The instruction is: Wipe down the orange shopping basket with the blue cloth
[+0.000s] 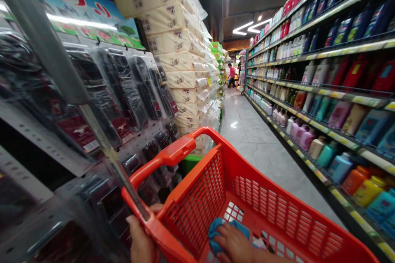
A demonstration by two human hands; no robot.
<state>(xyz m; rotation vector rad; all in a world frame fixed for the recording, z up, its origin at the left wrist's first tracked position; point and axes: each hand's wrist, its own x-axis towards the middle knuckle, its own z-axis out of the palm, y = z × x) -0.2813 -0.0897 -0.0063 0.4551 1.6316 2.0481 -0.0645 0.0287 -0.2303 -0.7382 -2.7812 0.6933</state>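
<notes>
A red plastic shopping basket (277, 197) with slotted walls fills the lower middle of the view, tilted. My left hand (142, 238) is wrapped around its near left rim, beside the foot of a metal pull rod (108, 148) with a grey grip (46, 33). Inside the basket, my right hand (233, 240) is closed over a bunched blue cloth (216, 230) against the slotted floor. Small pale and dark bits lie on the floor by that wrist; I cannot make out what they are. The basket's red carrying handle (175, 150) stands up at the far left side.
Packaged belts (138, 86) hang on a rack close on the left. Behind them rises a tall stack of cream-wrapped packs (185, 61). Shelves of bottles (336, 115) line the right side. A grey tiled aisle (243, 131) runs back to people (231, 74) in the distance.
</notes>
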